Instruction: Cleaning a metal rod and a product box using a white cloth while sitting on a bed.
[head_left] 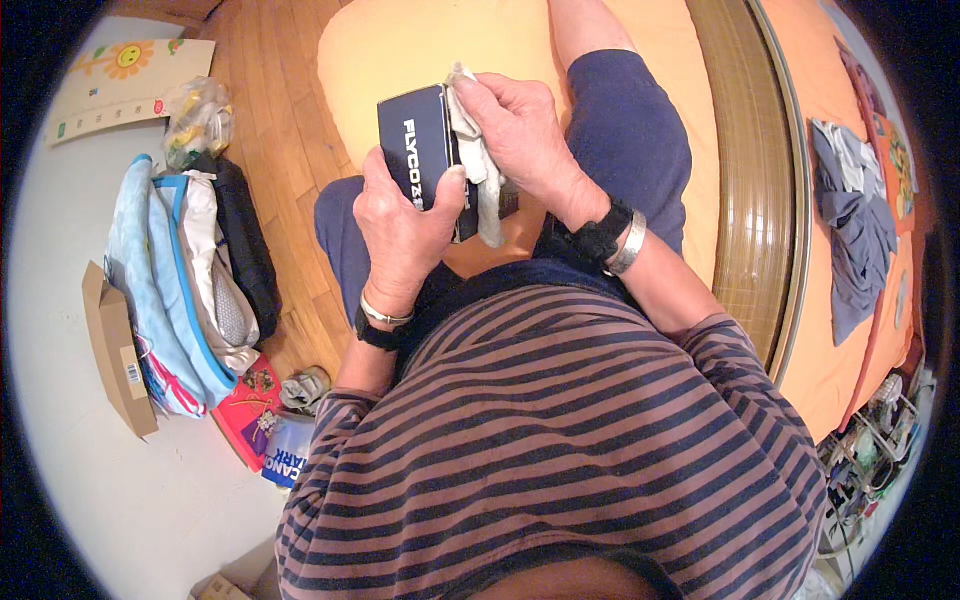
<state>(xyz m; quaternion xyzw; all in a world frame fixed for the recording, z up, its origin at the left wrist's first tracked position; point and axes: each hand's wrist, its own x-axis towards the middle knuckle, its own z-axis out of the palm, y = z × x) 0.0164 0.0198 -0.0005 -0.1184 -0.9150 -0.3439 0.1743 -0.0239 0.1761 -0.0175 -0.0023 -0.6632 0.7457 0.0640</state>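
Observation:
My left hand [405,222] is closed round the lower part of a small dark blue box [405,145] with pale lettering, thumb across its front. The box is held up above my lap. On its right side my right hand [525,135] pinches a crumpled whitish cloth [472,150] between thumb and fingers. The cloth lies along the box's right edge and hangs down past my left thumb. Whether the box is open on that side is hidden by the cloth and hand.
Yellow padded bedding [400,50] lies beyond my knees, beside a wooden floor [270,130]. Leftward on a pale surface are a folded light blue blanket [150,280], a cardboard box [115,350], a stuffed plastic bag [198,125] and a red packet [240,410]. Grey-blue clothing [855,220] lies on orange bedding at right.

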